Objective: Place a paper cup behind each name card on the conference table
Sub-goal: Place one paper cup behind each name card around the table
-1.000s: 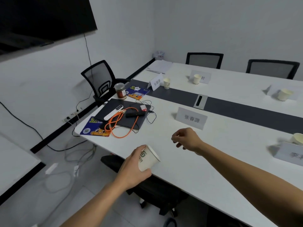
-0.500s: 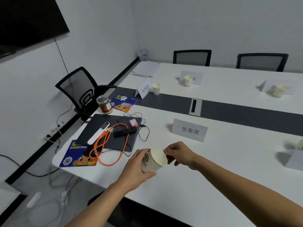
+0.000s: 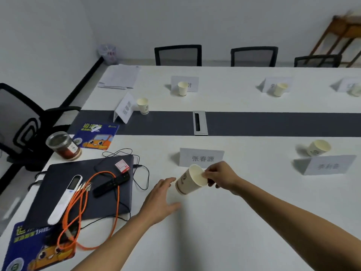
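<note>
**Below the centre card: cup pinched at its rim**

At mid-frame, the right hand (image 3: 219,176) pinched the rim of a tilted paper cup (image 3: 190,179), thumb inside, just below the name card (image 3: 201,157). The left hand (image 3: 161,200) hovered spread and empty beside the cup's base, apart from it. Toward the lower left lay a dark laptop (image 3: 88,190) with orange cable (image 3: 86,208). Other cups (image 3: 318,147) stood by further cards on the white table (image 3: 224,231).

clear: table (image 3: 224,222) near edge | blocked: name card (image 3: 201,157) ahead, cables (image 3: 136,173) left, possibly touching laptop (image 3: 84,190)
</note>
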Motion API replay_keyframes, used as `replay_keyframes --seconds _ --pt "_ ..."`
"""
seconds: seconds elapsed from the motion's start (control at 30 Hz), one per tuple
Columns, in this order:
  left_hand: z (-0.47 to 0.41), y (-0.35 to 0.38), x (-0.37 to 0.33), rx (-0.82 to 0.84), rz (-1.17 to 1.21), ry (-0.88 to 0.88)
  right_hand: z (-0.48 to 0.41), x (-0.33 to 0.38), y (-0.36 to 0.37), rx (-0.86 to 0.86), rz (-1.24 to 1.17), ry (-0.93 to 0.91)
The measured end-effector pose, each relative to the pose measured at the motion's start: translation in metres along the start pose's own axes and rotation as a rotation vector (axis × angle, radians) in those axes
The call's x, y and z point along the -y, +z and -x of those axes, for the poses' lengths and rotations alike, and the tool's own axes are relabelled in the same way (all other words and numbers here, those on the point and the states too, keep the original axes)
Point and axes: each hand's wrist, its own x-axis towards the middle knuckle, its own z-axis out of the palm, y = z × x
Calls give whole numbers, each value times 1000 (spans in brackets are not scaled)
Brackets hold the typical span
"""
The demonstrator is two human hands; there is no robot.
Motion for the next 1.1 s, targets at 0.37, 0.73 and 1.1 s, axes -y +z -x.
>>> replay_keyframes --seconds 0.37,0.73,1.1 --pt "-78 58 83 134 -421 -119 -147 18 -67 -455 4 155" --pt "-72 100 139 115 -562 -10 -251 -8 -42 -445 95 332" --pt "-73 101 142 105 -552 8 -257 -10 -33 -406 152 345"
